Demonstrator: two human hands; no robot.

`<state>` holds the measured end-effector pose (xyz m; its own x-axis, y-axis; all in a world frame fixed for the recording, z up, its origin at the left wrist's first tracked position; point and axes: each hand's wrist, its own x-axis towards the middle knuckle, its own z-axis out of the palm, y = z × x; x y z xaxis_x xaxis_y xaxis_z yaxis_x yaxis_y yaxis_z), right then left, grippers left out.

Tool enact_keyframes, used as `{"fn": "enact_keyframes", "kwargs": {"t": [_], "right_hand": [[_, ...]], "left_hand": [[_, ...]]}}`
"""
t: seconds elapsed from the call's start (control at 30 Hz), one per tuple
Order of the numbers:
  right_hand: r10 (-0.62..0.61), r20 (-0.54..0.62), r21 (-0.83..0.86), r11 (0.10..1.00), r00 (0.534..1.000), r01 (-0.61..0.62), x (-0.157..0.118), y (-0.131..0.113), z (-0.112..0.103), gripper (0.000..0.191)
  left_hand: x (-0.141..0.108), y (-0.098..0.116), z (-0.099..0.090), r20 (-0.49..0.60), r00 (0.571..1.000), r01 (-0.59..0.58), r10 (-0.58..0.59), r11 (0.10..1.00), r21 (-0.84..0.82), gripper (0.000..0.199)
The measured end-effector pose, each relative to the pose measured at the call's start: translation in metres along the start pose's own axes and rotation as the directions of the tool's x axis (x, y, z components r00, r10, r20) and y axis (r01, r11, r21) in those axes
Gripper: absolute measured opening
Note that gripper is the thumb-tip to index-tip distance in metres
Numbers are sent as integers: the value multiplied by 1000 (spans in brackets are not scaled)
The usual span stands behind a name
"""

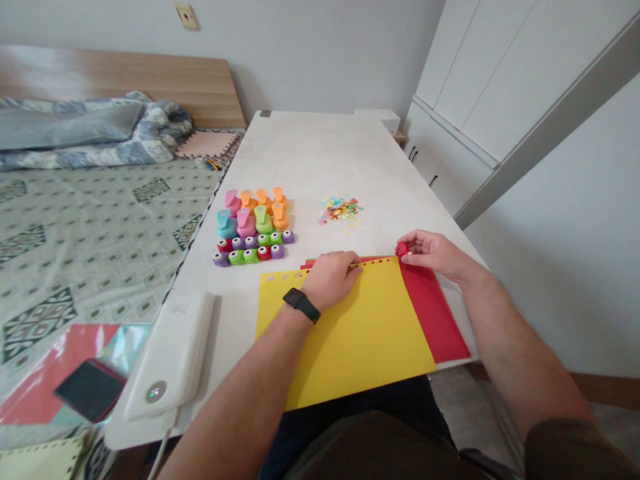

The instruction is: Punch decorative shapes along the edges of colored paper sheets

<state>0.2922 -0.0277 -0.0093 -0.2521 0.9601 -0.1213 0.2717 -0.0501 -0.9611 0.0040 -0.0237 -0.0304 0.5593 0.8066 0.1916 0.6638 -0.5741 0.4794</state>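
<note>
A yellow paper sheet (370, 327) lies at the table's near edge, with a row of small punched shapes along its far edge. My left hand (333, 277), wearing a black watch, rests on that far edge, its fingers closed and pinching the paper there. Between the fingers of my right hand (433, 252) is a small red craft punch (402, 250), at the yellow sheet's far right corner. Red paper (435, 313) shows from under the yellow sheet on the right, and further coloured edges peek out behind my left hand.
Several colourful craft punches (250, 227) stand in rows at the left. A pile of paper confetti (341, 209) lies past my hands. A white device (173, 353) with a cable sits at the table's near left. Beside the table is a bed (100, 253) holding a dark phone-like object (90, 390).
</note>
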Motion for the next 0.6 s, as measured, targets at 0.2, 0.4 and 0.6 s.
{"fn": "enact_keyframes", "kwargs": {"t": [0.2,0.4,0.6], "right_hand": [[-25,-23,-60,998,999,23,2,4,3,43],[-3,-40,-95,996,999,-1,3,7,3,41],[6,-37,-95,995,999,-9,3,7,3,41]], "left_hand": [[0,1,-1,4,1000,5,-5,1000,-1,18],[0,1,-1,5,1000,19,-19,1000,5,17],[0,1,-1,-1,1000,0,0,1000,-11,17]]}}
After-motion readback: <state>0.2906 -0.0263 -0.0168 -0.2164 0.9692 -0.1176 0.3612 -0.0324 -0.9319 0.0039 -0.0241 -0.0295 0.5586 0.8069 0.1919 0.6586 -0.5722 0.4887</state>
